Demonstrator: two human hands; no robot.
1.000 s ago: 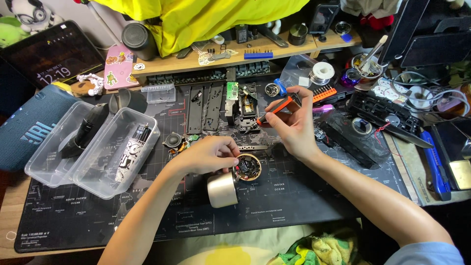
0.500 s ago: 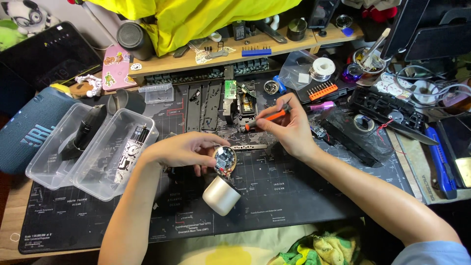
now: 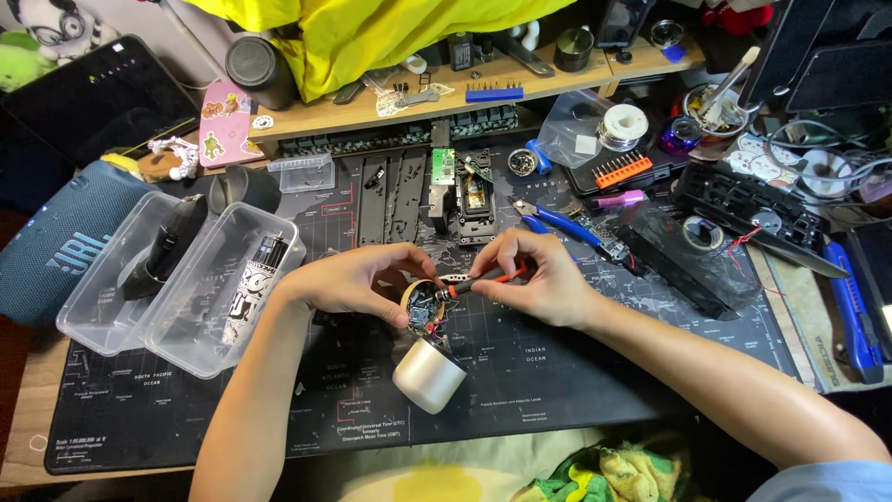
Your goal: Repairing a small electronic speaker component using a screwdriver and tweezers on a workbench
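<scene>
Head view: the small round open-faced electronic module is gripped by the left hand, while the orange-handled screwdriver pinched in the right hand lies crosswise, tip leftward into it.

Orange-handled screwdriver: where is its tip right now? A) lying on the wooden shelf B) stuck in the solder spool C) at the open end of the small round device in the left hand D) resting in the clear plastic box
C: the right hand holds the orange-handled screwdriver with its tip at the exposed circuit board of the small round device, which the left hand steadies.
</scene>
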